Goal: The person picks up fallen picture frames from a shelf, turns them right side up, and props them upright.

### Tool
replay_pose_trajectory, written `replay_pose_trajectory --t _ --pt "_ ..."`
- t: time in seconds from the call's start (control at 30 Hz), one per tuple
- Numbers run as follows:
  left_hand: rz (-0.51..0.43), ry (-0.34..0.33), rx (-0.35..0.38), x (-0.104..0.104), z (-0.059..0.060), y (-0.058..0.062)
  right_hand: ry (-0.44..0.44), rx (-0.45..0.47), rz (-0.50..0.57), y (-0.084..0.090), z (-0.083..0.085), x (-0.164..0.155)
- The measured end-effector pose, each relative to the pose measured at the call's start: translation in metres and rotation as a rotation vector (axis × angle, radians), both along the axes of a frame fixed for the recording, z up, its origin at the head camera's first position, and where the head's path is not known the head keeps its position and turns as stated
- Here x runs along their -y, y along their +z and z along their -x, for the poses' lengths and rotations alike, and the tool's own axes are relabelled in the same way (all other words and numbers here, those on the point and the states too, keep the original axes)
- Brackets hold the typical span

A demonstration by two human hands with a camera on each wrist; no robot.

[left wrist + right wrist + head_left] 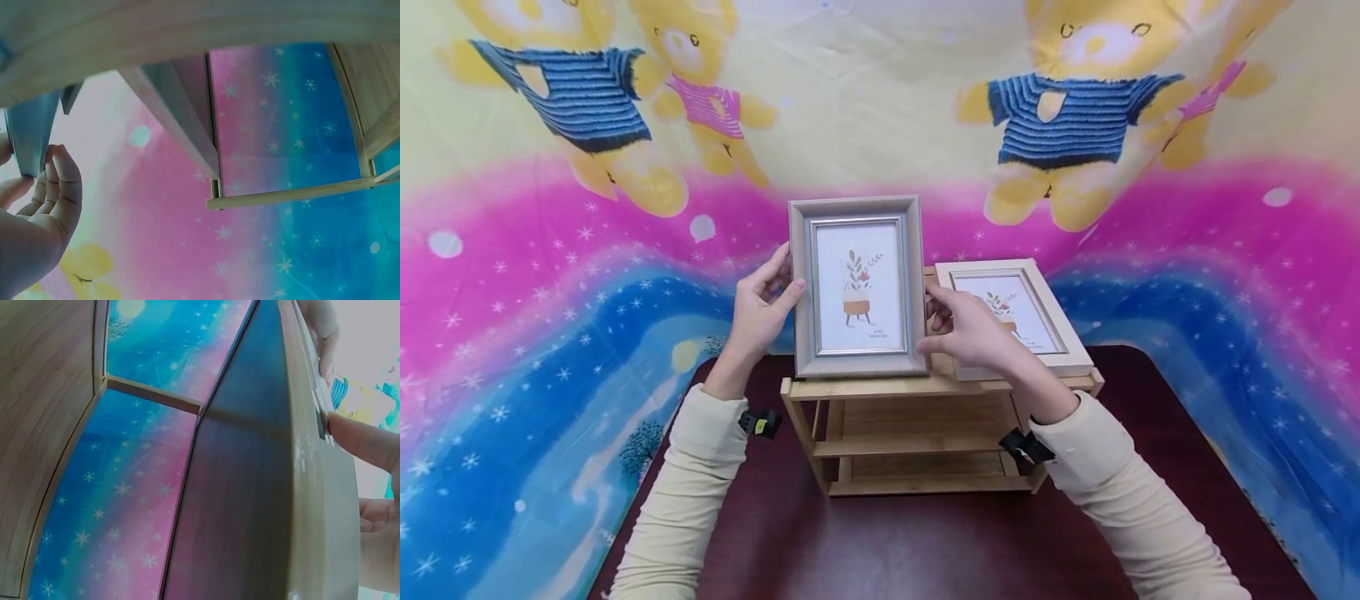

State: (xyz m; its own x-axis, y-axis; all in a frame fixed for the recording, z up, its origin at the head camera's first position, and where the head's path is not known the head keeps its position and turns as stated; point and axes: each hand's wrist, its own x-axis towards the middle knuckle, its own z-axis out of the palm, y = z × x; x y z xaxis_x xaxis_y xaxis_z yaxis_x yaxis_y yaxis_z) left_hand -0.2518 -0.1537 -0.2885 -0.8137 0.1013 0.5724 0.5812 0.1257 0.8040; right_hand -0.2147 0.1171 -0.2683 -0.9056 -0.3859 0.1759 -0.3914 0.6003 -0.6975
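Observation:
A grey picture frame (857, 285) with a plant print stands upright on the top of a small wooden shelf (910, 385). My left hand (790, 279) grips its left edge, thumb on the front and fingers behind. My right hand (934, 321) holds its right edge. In the left wrist view the left hand (45, 178) pinches the frame's edge (30, 134). In the right wrist view a right fingertip (369, 440) presses the frame's front, beside the frame's side (312, 519).
A second, pale wood picture frame (1026, 321) leans back on the shelf top, right of the grey one and behind my right hand. The shelf stands on a dark red table (910, 542). A bright bear-print cloth (550, 250) hangs behind.

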Motion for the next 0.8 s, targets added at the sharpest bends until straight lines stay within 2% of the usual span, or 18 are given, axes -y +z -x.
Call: replay_pose_trajectory --t 0.23,0.4,0.63,0.8 --pt "-0.038 0.015 -0.063 0.0012 -0.0010 0.0028 -0.029 0.032 0.109 0.0044 0.0033 0.0015" --pt "-0.092 0.002 -0.083 -0.0027 -0.0016 0.0057 -0.072 0.012 0.125 0.0063 0.0029 0.0003" --pt "-0.127 0.043 -0.136 -0.0037 -0.0053 0.0083 -0.091 -0.039 0.118 0.0092 0.0035 0.0029" --pt "-0.138 0.043 -0.155 -0.0039 -0.0092 0.0094 -0.100 -0.068 0.121 0.0090 0.0056 0.0031"
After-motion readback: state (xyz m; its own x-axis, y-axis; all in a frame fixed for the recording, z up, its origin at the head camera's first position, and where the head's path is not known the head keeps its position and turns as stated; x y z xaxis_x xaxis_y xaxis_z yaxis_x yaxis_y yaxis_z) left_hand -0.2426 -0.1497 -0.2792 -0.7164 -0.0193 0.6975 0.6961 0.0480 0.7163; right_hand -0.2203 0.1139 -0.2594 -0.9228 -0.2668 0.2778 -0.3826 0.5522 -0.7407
